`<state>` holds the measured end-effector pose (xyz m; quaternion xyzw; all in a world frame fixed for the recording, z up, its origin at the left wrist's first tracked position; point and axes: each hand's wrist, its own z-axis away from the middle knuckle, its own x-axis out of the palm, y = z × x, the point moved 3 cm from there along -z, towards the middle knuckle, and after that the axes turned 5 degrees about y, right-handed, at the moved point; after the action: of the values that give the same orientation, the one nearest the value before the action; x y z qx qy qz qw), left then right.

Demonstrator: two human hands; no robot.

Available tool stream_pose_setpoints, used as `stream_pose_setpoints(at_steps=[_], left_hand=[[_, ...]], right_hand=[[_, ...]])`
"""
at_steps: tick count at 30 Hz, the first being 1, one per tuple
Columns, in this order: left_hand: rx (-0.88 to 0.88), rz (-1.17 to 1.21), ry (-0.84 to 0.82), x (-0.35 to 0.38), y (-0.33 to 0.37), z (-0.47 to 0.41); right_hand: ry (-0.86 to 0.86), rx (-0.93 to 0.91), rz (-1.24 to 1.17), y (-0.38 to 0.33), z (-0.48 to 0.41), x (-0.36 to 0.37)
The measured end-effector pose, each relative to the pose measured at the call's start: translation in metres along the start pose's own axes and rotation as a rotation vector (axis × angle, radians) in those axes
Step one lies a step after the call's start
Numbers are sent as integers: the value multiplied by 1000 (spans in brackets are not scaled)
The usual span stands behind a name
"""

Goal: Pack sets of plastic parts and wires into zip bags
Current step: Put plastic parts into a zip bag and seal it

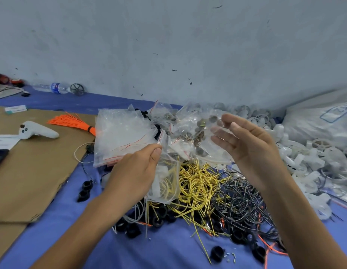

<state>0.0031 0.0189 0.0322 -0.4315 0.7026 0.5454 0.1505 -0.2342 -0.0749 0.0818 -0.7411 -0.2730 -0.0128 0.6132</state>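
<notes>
My left hand (137, 167) pinches the top edge of a clear zip bag (166, 183) that hangs over the wire heap; white plastic parts and yellow wire show inside it. My right hand (248, 146) is raised to the right of the bag, palm turned inward, fingers straight and relaxed, holding nothing. Below lie a tangle of yellow wires (198, 183), black wires (244, 202) and black plastic rings (159, 222). A stack of empty zip bags (122, 134) lies behind my left hand. Small bags of metal parts (198, 133) sit behind my hands.
White plastic parts (297, 152) are heaped at the right beside a white sack (324, 117). Brown cardboard (32, 171) covers the left, with a white controller (36, 131) and an orange wire bundle (73, 123). A water bottle (54, 87) lies by the wall.
</notes>
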Motion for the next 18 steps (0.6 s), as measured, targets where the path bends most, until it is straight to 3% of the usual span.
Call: stream_pose_setpoints(at_steps=[5,8,13,18], left_hand=[[-16,6,-7,1,5,-2],[-44,24,9,-2,7,-3],[-78,31,25,-2,-4,-3],[10,-12,42,-6,1,2]], right_hand=[[-158,-20,-188,-5,24,40],[-177,-21,-174,18,35,64],[-118,-124,420,75,53,86],[-399,-310,1034,94,41,96]])
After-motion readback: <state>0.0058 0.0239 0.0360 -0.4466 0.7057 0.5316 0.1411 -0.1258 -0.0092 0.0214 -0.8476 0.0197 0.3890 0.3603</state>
